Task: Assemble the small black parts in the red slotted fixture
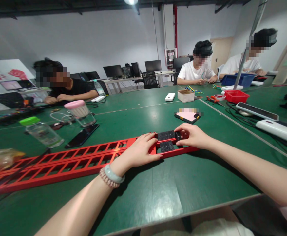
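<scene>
A long red slotted frame point(84, 160), two rows of openings wide, lies on the green table from the left edge to the middle. My left hand point(141, 149) spans it, fingers over the far side and thumb along the near side, gripping it. Black connector-like blocks point(166, 135) sit in the far row at its right end, and another black block point(166, 146) sits in the near row. Between its thumb and fingers, my right hand point(195, 136) holds a small black block point(178, 136) at the right of the far row; the fingers partly hide it.
Left of centre are a dark phone point(82, 135), a green-capped bottle point(44, 132) and a pink-lidded cup point(81, 113). Beyond my hands lie a pink pad point(187, 116), a cardboard box point(185, 96) and a red bin point(237, 96). Cables and a white device point(279, 131) are at right. Co-workers sit opposite.
</scene>
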The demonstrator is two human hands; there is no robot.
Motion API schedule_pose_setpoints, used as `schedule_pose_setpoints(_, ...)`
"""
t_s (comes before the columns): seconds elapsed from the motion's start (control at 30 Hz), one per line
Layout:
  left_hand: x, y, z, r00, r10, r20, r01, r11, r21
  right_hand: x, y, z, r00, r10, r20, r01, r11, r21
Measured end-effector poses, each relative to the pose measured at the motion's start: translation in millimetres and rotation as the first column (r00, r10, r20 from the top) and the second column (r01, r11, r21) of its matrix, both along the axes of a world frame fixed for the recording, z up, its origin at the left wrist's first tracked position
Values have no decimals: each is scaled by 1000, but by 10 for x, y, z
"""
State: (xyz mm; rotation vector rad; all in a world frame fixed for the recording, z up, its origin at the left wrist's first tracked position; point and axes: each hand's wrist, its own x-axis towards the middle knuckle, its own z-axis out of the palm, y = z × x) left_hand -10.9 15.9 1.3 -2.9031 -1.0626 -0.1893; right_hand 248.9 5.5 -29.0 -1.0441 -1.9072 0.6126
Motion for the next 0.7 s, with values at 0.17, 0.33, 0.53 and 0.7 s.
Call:
schedule_pose_setpoints(0.17,-1,-4,2,1000,1,3,-1,1000,-5,-23,-48,34,996,-14,92,8,998,63)
schedule_pose_setpoints(0.33,-4,6,-9,1000,4,-13,-4,1000,1,-26,-43,23,994,-22,109,16,998,60)
schedule_pose_setpoints(0.53,4,2,5,1000,3,-4,-3,1000,-12,-28,-50,19,993,-17,115,10,998,65)
schedule_pose_setpoints(0.7,14,-13,22,999,29,-39,-30,999,-36,-30,-57,20,993,-9,115,0,997,75)
